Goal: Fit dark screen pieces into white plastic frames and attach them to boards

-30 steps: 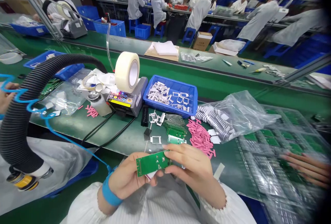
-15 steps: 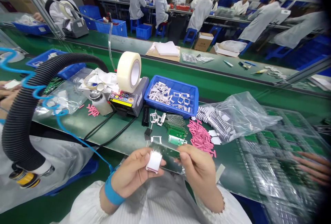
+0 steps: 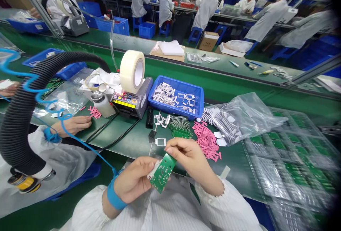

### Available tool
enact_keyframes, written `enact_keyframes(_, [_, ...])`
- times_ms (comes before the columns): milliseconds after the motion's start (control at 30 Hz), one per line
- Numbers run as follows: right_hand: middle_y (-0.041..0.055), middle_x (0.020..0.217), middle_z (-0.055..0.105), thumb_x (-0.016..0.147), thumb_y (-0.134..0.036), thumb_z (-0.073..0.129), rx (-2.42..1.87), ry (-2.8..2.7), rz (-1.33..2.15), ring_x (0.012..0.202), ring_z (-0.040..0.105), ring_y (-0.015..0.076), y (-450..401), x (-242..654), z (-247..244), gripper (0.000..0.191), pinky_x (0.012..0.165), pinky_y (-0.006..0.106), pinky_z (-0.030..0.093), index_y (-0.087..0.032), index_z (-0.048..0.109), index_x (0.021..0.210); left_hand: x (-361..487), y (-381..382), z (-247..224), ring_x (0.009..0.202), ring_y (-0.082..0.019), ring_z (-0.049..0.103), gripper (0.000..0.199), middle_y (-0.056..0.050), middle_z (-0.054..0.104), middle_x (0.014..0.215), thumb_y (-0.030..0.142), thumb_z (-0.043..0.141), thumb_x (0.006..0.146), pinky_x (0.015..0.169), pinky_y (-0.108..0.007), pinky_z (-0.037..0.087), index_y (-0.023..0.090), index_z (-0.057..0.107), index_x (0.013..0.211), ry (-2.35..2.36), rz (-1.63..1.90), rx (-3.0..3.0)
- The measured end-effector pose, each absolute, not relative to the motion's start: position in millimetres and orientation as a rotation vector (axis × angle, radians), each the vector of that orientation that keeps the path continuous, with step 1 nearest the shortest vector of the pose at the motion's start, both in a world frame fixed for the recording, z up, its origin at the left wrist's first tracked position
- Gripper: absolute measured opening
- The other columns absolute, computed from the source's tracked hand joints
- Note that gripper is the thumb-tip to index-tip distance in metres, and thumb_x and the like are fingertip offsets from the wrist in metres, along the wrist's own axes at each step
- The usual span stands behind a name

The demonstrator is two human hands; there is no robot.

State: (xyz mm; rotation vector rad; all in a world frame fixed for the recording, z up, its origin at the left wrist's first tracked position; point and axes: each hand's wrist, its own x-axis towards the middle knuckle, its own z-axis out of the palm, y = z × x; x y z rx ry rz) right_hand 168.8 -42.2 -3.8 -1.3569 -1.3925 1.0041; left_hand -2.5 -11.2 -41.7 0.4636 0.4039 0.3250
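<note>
Between my hands a green circuit board is held at a tilt, its component side facing up. My left hand is closed round a white framed part, whose edge shows along the board's left side; the board covers most of it. My right hand pinches the board's upper end between thumb and fingers. Just beyond, on the green bench, lie a loose white frame and a stack of green boards. A heap of pink strips is beyond my right hand.
A blue bin of white frames stands behind, beside a tape dispenser. A black hose arches at left, near a co-worker's hand. Right are a clear bag and clear trays holding green boards.
My right hand has moved left and brought the board up against the white part, component side now showing. A co-worker's hand has reached the pink strips at left; another hand at right is gone.
</note>
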Motion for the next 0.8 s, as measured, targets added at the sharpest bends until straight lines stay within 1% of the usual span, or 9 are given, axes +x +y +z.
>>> enact_keyframes(100, [-0.0032, 0.056, 0.052, 0.085, -0.030, 0.055, -1.363, -1.407, 1.006, 0.049, 0.043, 0.0079, -41.5, 167.6, -4.8, 0.020, 0.046, 0.019, 0.033, -0.016, 0.061, 0.071, -3.8, -11.3, -44.2, 0.052, -0.010, 0.056, 0.037, -0.008, 0.069, 0.066, 0.045, 0.073, 0.069, 0.055, -0.022, 0.047, 0.008, 0.073, 0.077, 0.423, 0.330, 0.473])
enact_keyframes(200, [-0.0041, 0.053, 0.049, 0.085, -0.030, 0.056, -1.393, -1.443, 0.976, 0.048, 0.040, 0.0078, -41.7, 167.1, -7.0, 0.020, 0.045, 0.020, 0.031, -0.016, 0.062, 0.071, -4.9, -11.5, -47.2, 0.054, -0.012, 0.058, 0.035, -0.008, 0.069, 0.066, 0.043, 0.073, 0.069, 0.055, -0.022, 0.046, 0.009, 0.073, 0.075, 0.439, 0.328, 0.476])
enact_keyframes(300, [-0.0036, 0.057, 0.053, 0.086, -0.027, 0.056, -1.380, -1.515, 0.915, 0.050, 0.043, 0.0075, -42.4, 167.0, -8.0, 0.019, 0.047, 0.019, 0.032, -0.016, 0.061, 0.070, -5.8, -11.7, -48.9, 0.055, -0.011, 0.058, 0.032, -0.008, 0.069, 0.067, 0.041, 0.073, 0.070, 0.055, -0.022, 0.045, 0.010, 0.072, 0.072, 0.435, 0.313, 0.461])
enact_keyframes(400, [-0.0035, 0.059, 0.055, 0.087, -0.025, 0.055, -1.381, -1.584, 0.829, 0.053, 0.046, 0.0073, -42.9, 167.6, -8.1, 0.020, 0.051, 0.019, 0.034, -0.017, 0.061, 0.070, -6.2, -12.3, -49.1, 0.055, -0.012, 0.060, 0.030, -0.008, 0.070, 0.068, 0.040, 0.073, 0.069, 0.055, -0.023, 0.047, 0.011, 0.073, 0.073, 0.450, 0.299, 0.458])
enact_keyframes(567, [-0.0044, 0.054, 0.052, 0.086, -0.031, 0.057, -1.417, -1.555, 0.843, 0.048, 0.042, 0.0072, -42.4, 171.2, -10.5, 0.023, 0.046, 0.019, 0.032, -0.016, 0.063, 0.070, -4.7, -12.8, -47.9, 0.056, -0.013, 0.064, 0.028, -0.009, 0.073, 0.071, 0.040, 0.076, 0.067, 0.055, -0.022, 0.049, 0.013, 0.074, 0.074, 0.495, 0.319, 0.476])
enact_keyframes(667, [-0.0034, 0.056, 0.055, 0.088, -0.033, 0.055, -1.401, -1.617, 0.746, 0.051, 0.046, 0.0076, -42.3, 173.2, -11.4, 0.025, 0.049, 0.019, 0.034, -0.016, 0.063, 0.071, -3.9, -12.8, -48.0, 0.056, -0.014, 0.065, 0.031, -0.009, 0.073, 0.071, 0.042, 0.076, 0.065, 0.054, -0.022, 0.050, 0.013, 0.074, 0.074, 0.503, 0.328, 0.499])
enact_keyframes(733, [-0.0019, 0.059, 0.058, 0.091, -0.036, 0.051, -1.354, -1.696, 0.647, 0.055, 0.051, 0.0086, -43.0, 174.3, -11.6, 0.029, 0.053, 0.019, 0.037, -0.016, 0.064, 0.073, -4.2, -14.0, -48.0, 0.055, -0.014, 0.065, 0.031, -0.009, 0.074, 0.071, 0.043, 0.076, 0.064, 0.054, -0.022, 0.050, 0.013, 0.074, 0.072, 0.500, 0.307, 0.499])
enact_keyframes(800, [-0.0007, 0.062, 0.060, 0.094, -0.039, 0.046, -1.334, -1.779, 0.534, 0.059, 0.053, 0.0096, -43.9, 175.4, -12.0, 0.034, 0.056, 0.020, 0.040, -0.016, 0.064, 0.075, -5.5, -16.9, -48.1, 0.058, -0.015, 0.066, 0.030, -0.009, 0.074, 0.073, 0.043, 0.077, 0.063, 0.058, -0.023, 0.051, 0.015, 0.074, 0.072, 0.533, 0.290, 0.496])
